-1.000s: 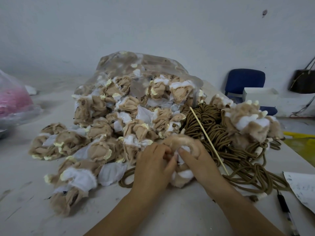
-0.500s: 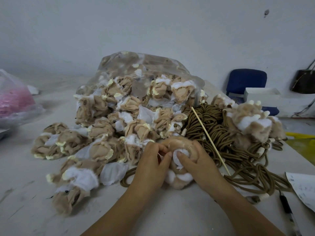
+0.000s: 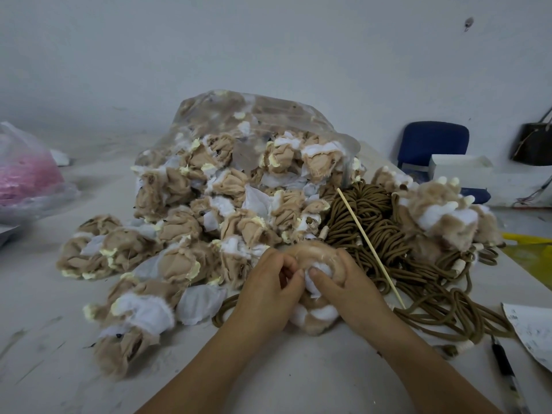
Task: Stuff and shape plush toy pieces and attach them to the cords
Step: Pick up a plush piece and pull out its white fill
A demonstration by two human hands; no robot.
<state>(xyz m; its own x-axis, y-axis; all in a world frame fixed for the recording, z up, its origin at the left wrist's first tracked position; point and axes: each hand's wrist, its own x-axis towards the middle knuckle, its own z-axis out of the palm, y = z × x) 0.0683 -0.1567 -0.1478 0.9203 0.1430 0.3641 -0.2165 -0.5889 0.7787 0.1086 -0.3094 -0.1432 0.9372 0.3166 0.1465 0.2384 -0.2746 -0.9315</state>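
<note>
Against the near right edge of the big heap of limp tan-and-white plush skins (image 3: 194, 234), a tan furry plush toy piece (image 3: 316, 256) with white stuffing at its mouth is held on the pale grey table top (image 3: 268, 372) by both hands. It is pinched at the rim of its opening by the curled fingers of the left hand (image 3: 268, 289). It is wrapped from the other side by the right hand (image 3: 349, 291), whose thumb is pressed onto the white filling (how deep cannot be told). Right of the heap a tangle of olive-brown round cords (image 3: 379, 216) is piled, and a thin pale wooden stick (image 3: 371, 248) is laid aslant across it. Beyond the cords, farther right of the heap, a cluster of stuffed tan-and-white plush pieces (image 3: 442, 213) is seen. Over the heap's far side a clear plastic bag (image 3: 239, 115) is draped. Well left of the heap a bag of pink material (image 3: 27, 174) is set.
</note>
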